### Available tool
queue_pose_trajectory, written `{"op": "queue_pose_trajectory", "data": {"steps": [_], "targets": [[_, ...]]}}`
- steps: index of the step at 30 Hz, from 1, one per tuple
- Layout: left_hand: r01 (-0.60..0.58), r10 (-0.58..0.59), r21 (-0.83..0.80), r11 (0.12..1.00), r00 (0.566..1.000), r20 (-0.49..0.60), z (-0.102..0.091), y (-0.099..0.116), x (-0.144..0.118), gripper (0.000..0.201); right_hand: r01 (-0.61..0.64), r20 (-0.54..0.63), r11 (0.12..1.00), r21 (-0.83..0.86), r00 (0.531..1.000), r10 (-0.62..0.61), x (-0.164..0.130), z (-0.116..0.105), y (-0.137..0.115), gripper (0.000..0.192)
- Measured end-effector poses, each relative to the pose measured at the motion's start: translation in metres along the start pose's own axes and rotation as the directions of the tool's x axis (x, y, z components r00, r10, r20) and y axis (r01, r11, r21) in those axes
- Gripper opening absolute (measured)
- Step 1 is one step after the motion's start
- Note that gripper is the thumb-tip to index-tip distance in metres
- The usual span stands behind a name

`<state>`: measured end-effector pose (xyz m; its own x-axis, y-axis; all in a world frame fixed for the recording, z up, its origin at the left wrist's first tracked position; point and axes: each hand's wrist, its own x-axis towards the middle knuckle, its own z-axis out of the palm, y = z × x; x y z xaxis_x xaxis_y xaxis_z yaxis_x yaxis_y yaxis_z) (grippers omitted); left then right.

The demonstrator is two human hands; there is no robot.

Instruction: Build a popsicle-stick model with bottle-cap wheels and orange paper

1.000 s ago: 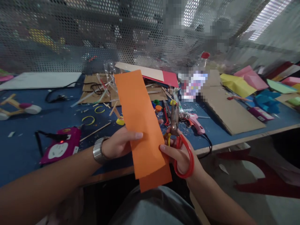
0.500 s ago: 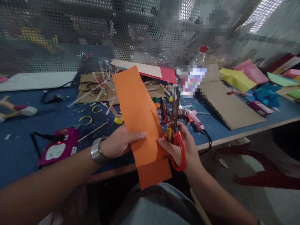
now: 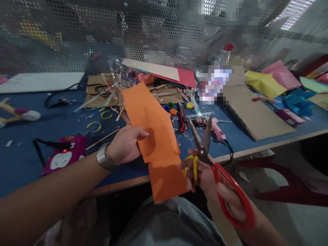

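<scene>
My left hand (image 3: 128, 143) pinches an orange sheet of paper (image 3: 159, 136) by its left edge, thumb on top. The sheet is held over the table's front edge and my lap, and its lower part looks like a second, overlapping layer. Scissors (image 3: 203, 152) with one red and one yellow handle are in my right hand (image 3: 207, 181), fingers through the loops. Their blades stand apart and point up and away, to the right of the paper. The fingertips of my right hand are close to the paper's lower right edge; whether they touch it I cannot tell.
On the blue table (image 3: 20, 136) lie a purple box with a cable (image 3: 64, 153), a red utility knife (image 3: 183, 118), a pink glue gun (image 3: 217, 130) and a cardboard sheet (image 3: 258, 112). Coloured papers (image 3: 266, 83) are at the right. A perforated metal screen (image 3: 102, 34) stands behind.
The scissors have opened and swung down and right with my right hand, whose thumb has left the paper. My left hand and the paper's upper part have shifted slightly left.
</scene>
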<state>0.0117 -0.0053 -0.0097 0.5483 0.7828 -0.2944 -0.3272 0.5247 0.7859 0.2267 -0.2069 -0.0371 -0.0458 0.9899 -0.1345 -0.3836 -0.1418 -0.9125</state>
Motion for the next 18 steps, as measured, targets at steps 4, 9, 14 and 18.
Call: {"op": "queue_pose_trajectory", "data": {"steps": [4,9,14,18], "targets": [[0.034,-0.034,-0.004,0.999,0.999,-0.011,0.0,0.002,0.0,0.037,-0.137,-0.001,0.989,-0.057,0.99,0.138,-0.033,-0.002,-0.009,0.067],[0.028,-0.03,-0.036,0.999,0.998,-0.061,0.005,0.006,0.0,0.044,-0.19,0.068,0.981,-0.03,0.979,0.191,-0.047,0.001,-0.002,0.057],[0.004,-0.007,-0.05,0.999,0.998,-0.057,0.011,0.008,-0.001,0.054,-0.236,0.162,0.972,0.005,0.959,0.232,-0.038,0.01,0.013,0.06],[0.005,-0.007,-0.033,0.999,0.998,-0.066,0.009,0.006,-0.002,0.055,-0.158,0.116,0.986,0.043,0.982,0.152,-0.028,0.021,0.017,0.054]]}}
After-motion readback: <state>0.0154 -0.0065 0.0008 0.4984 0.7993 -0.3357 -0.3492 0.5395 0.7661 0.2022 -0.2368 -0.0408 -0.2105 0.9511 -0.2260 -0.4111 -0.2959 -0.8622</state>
